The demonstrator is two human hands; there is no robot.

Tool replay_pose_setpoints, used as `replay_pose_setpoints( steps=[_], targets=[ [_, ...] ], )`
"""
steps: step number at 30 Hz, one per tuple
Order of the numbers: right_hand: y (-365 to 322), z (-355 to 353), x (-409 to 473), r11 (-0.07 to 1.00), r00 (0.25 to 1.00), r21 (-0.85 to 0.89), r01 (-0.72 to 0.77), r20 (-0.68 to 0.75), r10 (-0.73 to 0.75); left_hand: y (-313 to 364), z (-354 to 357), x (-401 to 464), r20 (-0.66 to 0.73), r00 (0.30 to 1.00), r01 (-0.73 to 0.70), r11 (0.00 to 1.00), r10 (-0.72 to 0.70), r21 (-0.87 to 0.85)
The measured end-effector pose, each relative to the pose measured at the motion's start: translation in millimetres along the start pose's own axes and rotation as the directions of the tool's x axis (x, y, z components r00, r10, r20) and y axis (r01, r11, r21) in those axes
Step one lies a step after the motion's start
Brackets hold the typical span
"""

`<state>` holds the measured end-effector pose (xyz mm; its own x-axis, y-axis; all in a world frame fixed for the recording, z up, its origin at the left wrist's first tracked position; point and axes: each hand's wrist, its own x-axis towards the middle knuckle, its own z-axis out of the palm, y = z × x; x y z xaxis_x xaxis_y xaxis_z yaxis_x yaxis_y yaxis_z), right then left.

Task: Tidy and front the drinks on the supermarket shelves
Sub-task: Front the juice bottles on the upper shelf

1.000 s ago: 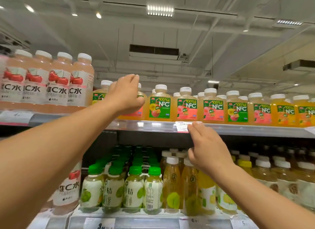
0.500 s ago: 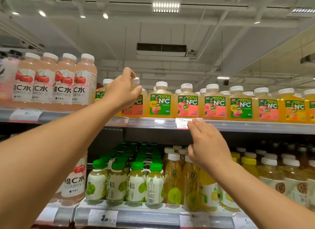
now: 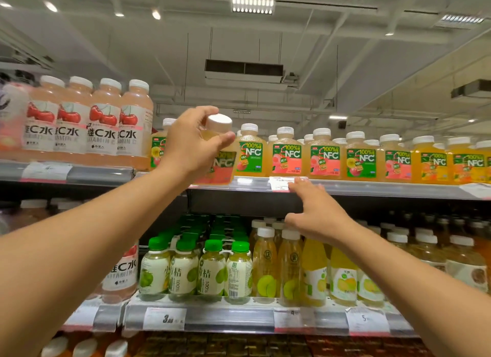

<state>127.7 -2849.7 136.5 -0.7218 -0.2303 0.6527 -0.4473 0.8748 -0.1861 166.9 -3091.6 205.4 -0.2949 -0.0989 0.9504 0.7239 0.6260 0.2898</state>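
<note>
Mid-task: left hand (image 3: 190, 144) pinches a tilted white-capped NFC juice bottle (image 3: 220, 155) at the grey upper shelf edge (image 3: 372, 188), right hand (image 3: 316, 213) spread empty; row mostly fronted.

A person's left hand (image 3: 192, 141) grips the neck of an NFC juice bottle (image 3: 219, 155), tilted forward at the edge of the upper shelf (image 3: 372, 188). The right hand (image 3: 316, 210), fingers spread, touches a price tag (image 3: 280, 182) on the shelf rail. Green-capped bottles (image 3: 196, 269) line the lower shelf (image 3: 239, 321).
</note>
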Motion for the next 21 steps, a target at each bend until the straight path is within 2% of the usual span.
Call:
replay_pose_setpoints(
  steps=[3,7,10,13,18,21],
  targets=[
    [-3,-24,-16,0.908,0.997,0.42,0.007,0.063,-0.037,16,10,-21,0.089,0.996,0.009,0.996,-0.001,-0.092],
    [-14,-31,-39,0.808,0.988,0.59,-0.008,0.13,-0.086,31,37,-47,0.226,0.973,0.104,0.961,-0.044,-0.258],
    [-11,-31,-50,0.785,0.998,0.619,-0.013,0.055,-0.026,40,57,-58,0.315,0.944,0.228,0.889,-0.101,-0.397],
    [2,-38,-61,0.825,0.999,0.564,-0.042,0.002,0.05,49,76,-65,0.379,0.923,0.262,0.834,-0.069,-0.486],
    [33,-52,-84,0.815,0.988,0.57,-0.101,-0.036,0.147,65,109,-78,0.438,0.898,0.281,0.835,-0.054,-0.474],
    [58,-63,-100,0.817,0.986,0.564,-0.119,-0.029,0.164,78,125,-87,0.544,0.837,0.351,0.824,-0.062,-0.445]
  ],
)
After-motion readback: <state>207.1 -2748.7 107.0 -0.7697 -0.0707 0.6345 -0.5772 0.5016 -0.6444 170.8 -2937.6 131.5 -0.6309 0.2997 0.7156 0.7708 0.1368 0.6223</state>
